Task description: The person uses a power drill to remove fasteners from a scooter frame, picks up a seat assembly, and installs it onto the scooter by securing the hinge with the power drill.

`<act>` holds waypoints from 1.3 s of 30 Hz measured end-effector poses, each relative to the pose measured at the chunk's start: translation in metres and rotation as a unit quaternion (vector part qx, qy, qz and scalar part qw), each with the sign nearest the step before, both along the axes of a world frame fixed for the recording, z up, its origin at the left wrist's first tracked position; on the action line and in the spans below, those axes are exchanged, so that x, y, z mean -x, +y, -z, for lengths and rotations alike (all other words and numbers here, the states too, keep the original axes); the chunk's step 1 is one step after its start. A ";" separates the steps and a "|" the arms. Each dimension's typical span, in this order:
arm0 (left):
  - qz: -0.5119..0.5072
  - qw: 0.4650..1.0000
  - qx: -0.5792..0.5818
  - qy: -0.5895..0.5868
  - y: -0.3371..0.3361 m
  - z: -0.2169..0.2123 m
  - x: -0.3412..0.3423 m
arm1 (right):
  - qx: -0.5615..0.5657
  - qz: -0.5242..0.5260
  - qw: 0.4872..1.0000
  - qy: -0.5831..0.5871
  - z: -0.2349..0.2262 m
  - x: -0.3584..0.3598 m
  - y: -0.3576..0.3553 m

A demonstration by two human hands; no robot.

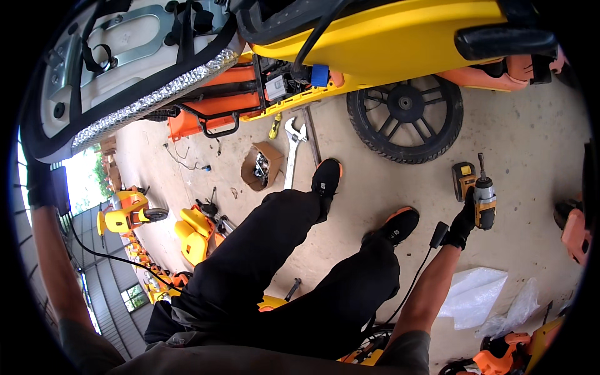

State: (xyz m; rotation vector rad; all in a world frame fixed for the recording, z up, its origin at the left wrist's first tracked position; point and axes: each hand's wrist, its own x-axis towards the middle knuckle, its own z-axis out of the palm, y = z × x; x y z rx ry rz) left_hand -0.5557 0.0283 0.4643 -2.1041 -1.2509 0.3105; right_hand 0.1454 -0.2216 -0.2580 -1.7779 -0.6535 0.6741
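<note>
In my right hand (461, 226), gloved in black, is a yellow and black cordless impact driver (484, 206) with a socket bit at its tip and a battery at its base. The fingers are wrapped round its grip, held out over the floor at my right. My left hand (42, 185), also dark-gloved, is raised at the far left, just below the corner of a white box (140, 94) with a silver patterned edge strip; its fingers are lost in shadow. A yellow scooter (381, 37) stands before me, its orange and black inner parts exposed.
A black spoked wheel (406, 109) is under the scooter. An adjustable wrench (294, 150), a yellow screwdriver (275, 126) and a cardboard box (262, 165) of small parts lie before my feet. Plastic sheeting (472, 297) lies at right; yellow scooters (128, 212) stand at left.
</note>
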 end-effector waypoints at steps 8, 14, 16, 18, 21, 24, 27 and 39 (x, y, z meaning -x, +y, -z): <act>0.029 0.999 0.008 0.041 0.018 0.004 -0.007 | -0.010 0.000 0.997 0.072 -0.063 0.010 -0.002; -0.031 0.986 0.126 -0.108 -0.007 0.008 -0.010 | 0.037 -0.036 0.995 0.082 -0.153 0.025 -0.038; -0.032 0.977 0.161 -0.138 -0.022 0.029 -0.049 | 0.058 -0.069 0.989 0.115 -0.226 0.031 -0.030; -0.202 0.846 0.295 -0.395 -0.042 0.046 -0.065 | 0.043 -0.080 0.980 0.176 -0.284 0.038 -0.030; -0.520 0.423 0.240 -0.703 -0.103 0.069 -0.060 | 0.049 -0.115 0.969 0.213 -0.347 0.047 -0.030; -0.452 0.460 0.482 -0.593 -0.145 0.092 -0.187 | 0.065 -0.173 0.969 0.166 -0.406 0.064 -0.025; -0.389 0.324 0.549 -0.665 -0.141 0.122 -0.306 | 0.074 -0.233 0.963 0.114 -0.455 0.084 -0.017; -0.336 0.081 0.396 -0.850 -0.152 0.123 -0.398 | 0.028 -0.511 0.844 -0.159 -0.541 0.111 0.020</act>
